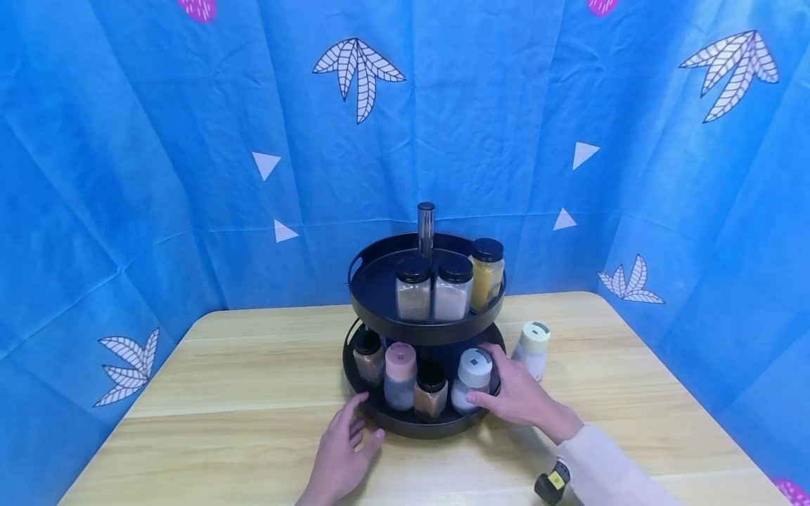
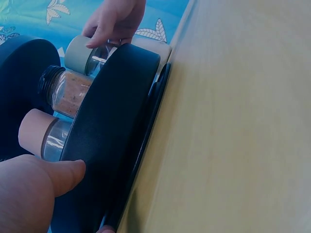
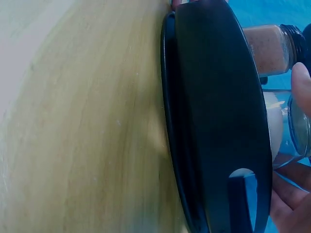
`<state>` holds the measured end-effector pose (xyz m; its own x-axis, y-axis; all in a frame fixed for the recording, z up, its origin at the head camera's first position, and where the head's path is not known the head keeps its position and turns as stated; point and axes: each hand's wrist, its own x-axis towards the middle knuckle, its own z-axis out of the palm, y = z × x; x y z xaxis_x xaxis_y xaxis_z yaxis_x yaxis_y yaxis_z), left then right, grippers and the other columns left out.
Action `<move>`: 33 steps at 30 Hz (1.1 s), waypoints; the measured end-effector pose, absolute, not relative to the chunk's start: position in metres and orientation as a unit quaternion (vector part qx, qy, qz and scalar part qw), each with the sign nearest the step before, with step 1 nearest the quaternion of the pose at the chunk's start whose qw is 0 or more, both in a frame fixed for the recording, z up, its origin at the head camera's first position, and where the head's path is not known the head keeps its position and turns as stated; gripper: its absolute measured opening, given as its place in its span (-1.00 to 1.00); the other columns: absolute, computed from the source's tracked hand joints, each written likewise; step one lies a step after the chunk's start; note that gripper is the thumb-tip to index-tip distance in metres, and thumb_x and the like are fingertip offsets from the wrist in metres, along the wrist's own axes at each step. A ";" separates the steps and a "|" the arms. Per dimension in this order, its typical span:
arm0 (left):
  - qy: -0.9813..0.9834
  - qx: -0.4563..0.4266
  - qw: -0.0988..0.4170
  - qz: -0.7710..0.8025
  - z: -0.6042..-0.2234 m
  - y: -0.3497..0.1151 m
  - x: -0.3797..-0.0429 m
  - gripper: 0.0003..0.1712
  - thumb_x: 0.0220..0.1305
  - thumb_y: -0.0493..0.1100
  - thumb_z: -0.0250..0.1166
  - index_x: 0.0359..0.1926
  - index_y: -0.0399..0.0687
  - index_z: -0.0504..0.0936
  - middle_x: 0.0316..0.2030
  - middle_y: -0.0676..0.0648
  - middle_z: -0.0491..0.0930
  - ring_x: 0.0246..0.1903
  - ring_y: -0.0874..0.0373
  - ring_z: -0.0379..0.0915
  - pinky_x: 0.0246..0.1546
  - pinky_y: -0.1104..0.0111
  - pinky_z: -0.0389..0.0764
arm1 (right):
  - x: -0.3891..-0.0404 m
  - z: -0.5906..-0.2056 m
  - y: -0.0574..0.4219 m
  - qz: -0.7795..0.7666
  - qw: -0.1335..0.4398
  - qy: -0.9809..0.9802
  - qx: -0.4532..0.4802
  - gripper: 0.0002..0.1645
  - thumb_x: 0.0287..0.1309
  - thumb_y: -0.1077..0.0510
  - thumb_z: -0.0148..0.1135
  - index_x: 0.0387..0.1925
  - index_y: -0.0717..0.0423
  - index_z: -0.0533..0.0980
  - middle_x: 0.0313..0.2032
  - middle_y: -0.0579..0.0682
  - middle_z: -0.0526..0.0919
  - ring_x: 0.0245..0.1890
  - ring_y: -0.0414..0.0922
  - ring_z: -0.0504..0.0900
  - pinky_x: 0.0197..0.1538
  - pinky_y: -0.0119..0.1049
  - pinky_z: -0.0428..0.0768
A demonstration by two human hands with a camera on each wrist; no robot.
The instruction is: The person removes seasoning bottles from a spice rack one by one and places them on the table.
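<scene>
A two-tier black round rack (image 1: 422,429) stands on the table. On its lower tier, at the right, is a seasoning jar (image 1: 473,371) with a pale blue lid and white contents. My right hand (image 1: 524,395) grips this jar, thumb in front and fingers round its far side. The left hand (image 1: 342,450) is at the lower tray's front left, fingers loosely bent and thumb beside the rim in the left wrist view. Next to the gripped jar stand a black-lidded jar (image 1: 431,392) with brownish contents, a pink-lidded jar (image 1: 401,376) and another black-lidded jar (image 1: 369,358).
The upper tier (image 1: 380,281) bears two black-lidded jars with pale contents and a black-lidded jar (image 1: 486,275) of yellow powder. Right of the rack, behind my right hand, a jar (image 1: 534,346) with a pale green lid stands on the table. A blue curtain (image 1: 209,126) surrounds the table.
</scene>
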<state>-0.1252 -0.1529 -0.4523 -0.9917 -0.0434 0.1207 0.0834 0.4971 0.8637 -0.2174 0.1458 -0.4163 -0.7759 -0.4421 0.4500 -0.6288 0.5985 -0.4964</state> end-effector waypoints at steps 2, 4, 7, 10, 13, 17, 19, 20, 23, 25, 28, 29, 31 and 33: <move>-0.863 -0.011 0.062 -0.501 -0.452 -0.153 -0.125 -0.25 0.17 -0.15 0.34 0.34 -0.01 0.22 0.30 -0.42 0.21 0.09 -0.27 0.41 0.05 0.07 0.57 | -0.217 -0.416 0.145 0.325 0.136 -0.888 0.294 -0.10 -0.12 -0.12 0.46 0.15 0.21 0.25 -0.09 0.16 0.64 -0.11 0.02 0.62 -0.07 0.02 0.62; -0.864 -0.011 0.062 -0.499 -0.453 -0.153 -0.125 -0.25 0.17 -0.14 0.34 0.34 0.00 0.22 0.30 -0.42 0.21 0.10 -0.26 0.41 0.05 0.07 0.57 | -0.216 -0.415 0.145 0.324 0.131 -0.892 0.287 -0.11 -0.10 -0.13 0.45 0.14 0.22 0.26 -0.10 0.16 0.64 -0.12 0.02 0.62 -0.07 0.02 0.62; -0.865 -0.005 0.062 -0.498 -0.454 -0.153 -0.126 -0.25 0.16 -0.15 0.34 0.34 0.01 0.22 0.31 -0.40 0.21 0.10 -0.25 0.41 0.05 0.07 0.56 | -0.217 -0.415 0.144 0.323 0.133 -0.892 0.288 -0.14 -0.09 -0.12 0.44 0.13 0.21 0.27 -0.12 0.13 0.65 -0.13 -0.01 0.63 -0.08 0.01 0.63; -0.866 -0.004 0.062 -0.497 -0.454 -0.152 -0.127 -0.25 0.16 -0.15 0.34 0.34 0.01 0.22 0.31 -0.40 0.21 0.10 -0.25 0.41 0.05 0.07 0.56 | -0.218 -0.415 0.145 0.321 0.139 -0.890 0.293 -0.16 -0.08 -0.13 0.44 0.12 0.21 0.29 -0.15 0.10 0.67 -0.16 -0.05 0.63 -0.11 -0.03 0.65; -0.865 -0.009 0.063 -0.498 -0.454 -0.152 -0.126 -0.25 0.16 -0.16 0.34 0.34 -0.01 0.22 0.30 -0.42 0.21 0.09 -0.27 0.41 0.05 0.06 0.57 | -0.219 -0.415 0.145 0.323 0.141 -0.887 0.298 -0.18 -0.06 -0.15 0.42 0.11 0.20 0.29 -0.16 0.07 0.67 -0.19 -0.10 0.63 -0.16 -0.07 0.66; -0.864 -0.009 0.063 -0.499 -0.452 -0.152 -0.125 -0.25 0.16 -0.16 0.34 0.33 0.00 0.22 0.30 -0.42 0.22 0.09 -0.26 0.41 0.05 0.06 0.57 | -0.220 -0.415 0.146 0.330 0.140 -0.883 0.302 -0.19 -0.05 -0.18 0.41 0.09 0.17 0.31 -0.17 0.06 0.68 -0.20 -0.12 0.64 -0.17 -0.08 0.67; -0.865 -0.009 0.062 -0.498 -0.452 -0.152 -0.125 -0.25 0.16 -0.16 0.34 0.34 0.00 0.22 0.30 -0.42 0.21 0.09 -0.26 0.41 0.05 0.07 0.57 | -0.220 -0.415 0.146 0.333 0.137 -0.882 0.303 -0.20 -0.05 -0.20 0.40 0.08 0.16 0.31 -0.17 0.05 0.68 -0.20 -0.13 0.64 -0.17 -0.09 0.67; -0.865 -0.009 0.062 -0.498 -0.452 -0.152 -0.125 -0.25 0.16 -0.16 0.34 0.34 0.00 0.22 0.30 -0.42 0.21 0.09 -0.26 0.41 0.05 0.07 0.57 | -0.221 -0.415 0.146 0.334 0.136 -0.882 0.303 -0.21 -0.05 -0.21 0.40 0.08 0.15 0.31 -0.17 0.04 0.68 -0.20 -0.13 0.64 -0.17 -0.09 0.67; -0.865 -0.008 0.060 -0.498 -0.451 -0.151 -0.125 -0.24 0.15 -0.16 0.35 0.34 -0.01 0.22 0.30 -0.42 0.21 0.10 -0.26 0.41 0.05 0.07 0.56 | -0.221 -0.415 0.146 0.336 0.133 -0.882 0.302 -0.21 -0.05 -0.21 0.39 0.07 0.14 0.32 -0.18 0.04 0.69 -0.20 -0.12 0.64 -0.16 -0.08 0.66; -0.866 -0.006 0.059 -0.497 -0.451 -0.151 -0.125 -0.24 0.16 -0.16 0.34 0.34 -0.01 0.22 0.30 -0.42 0.21 0.10 -0.26 0.41 0.05 0.06 0.56 | -0.221 -0.414 0.146 0.336 0.133 -0.882 0.301 -0.21 -0.05 -0.21 0.40 0.07 0.14 0.32 -0.17 0.04 0.69 -0.19 -0.12 0.64 -0.16 -0.08 0.66; -0.866 -0.001 0.056 -0.497 -0.452 -0.151 -0.125 -0.24 0.15 -0.16 0.34 0.34 0.00 0.22 0.30 -0.41 0.21 0.10 -0.25 0.41 0.06 0.07 0.56 | -0.221 -0.414 0.146 0.337 0.133 -0.882 0.301 -0.21 -0.06 -0.19 0.41 0.07 0.15 0.32 -0.17 0.05 0.69 -0.19 -0.11 0.64 -0.15 -0.07 0.66; -0.866 0.001 0.055 -0.497 -0.452 -0.151 -0.126 -0.24 0.15 -0.16 0.34 0.34 0.00 0.22 0.30 -0.40 0.21 0.10 -0.25 0.41 0.06 0.07 0.56 | -0.221 -0.413 0.146 0.337 0.132 -0.882 0.301 -0.21 -0.06 -0.19 0.41 0.08 0.15 0.32 -0.16 0.05 0.69 -0.18 -0.12 0.64 -0.14 -0.07 0.66; -0.866 0.004 0.054 -0.496 -0.453 -0.150 -0.126 -0.24 0.15 -0.17 0.34 0.34 0.01 0.22 0.31 -0.39 0.21 0.11 -0.24 0.41 0.06 0.08 0.56 | -0.221 -0.413 0.147 0.337 0.132 -0.882 0.303 -0.21 -0.06 -0.19 0.41 0.08 0.15 0.32 -0.16 0.05 0.69 -0.18 -0.11 0.64 -0.14 -0.07 0.66; -0.867 0.005 0.054 -0.495 -0.453 -0.150 -0.126 -0.24 0.15 -0.17 0.34 0.34 0.02 0.22 0.31 -0.38 0.21 0.11 -0.23 0.41 0.07 0.08 0.55 | -0.221 -0.412 0.147 0.338 0.131 -0.881 0.304 -0.21 -0.06 -0.18 0.41 0.08 0.15 0.32 -0.16 0.05 0.69 -0.18 -0.11 0.64 -0.13 -0.07 0.66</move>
<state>-0.1264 -0.1502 -0.4528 -0.9942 -0.0625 0.0875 0.0436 0.5090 0.8597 -0.2212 0.1466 -0.4122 -0.7807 -0.4472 0.4365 -0.6244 0.5870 -0.5154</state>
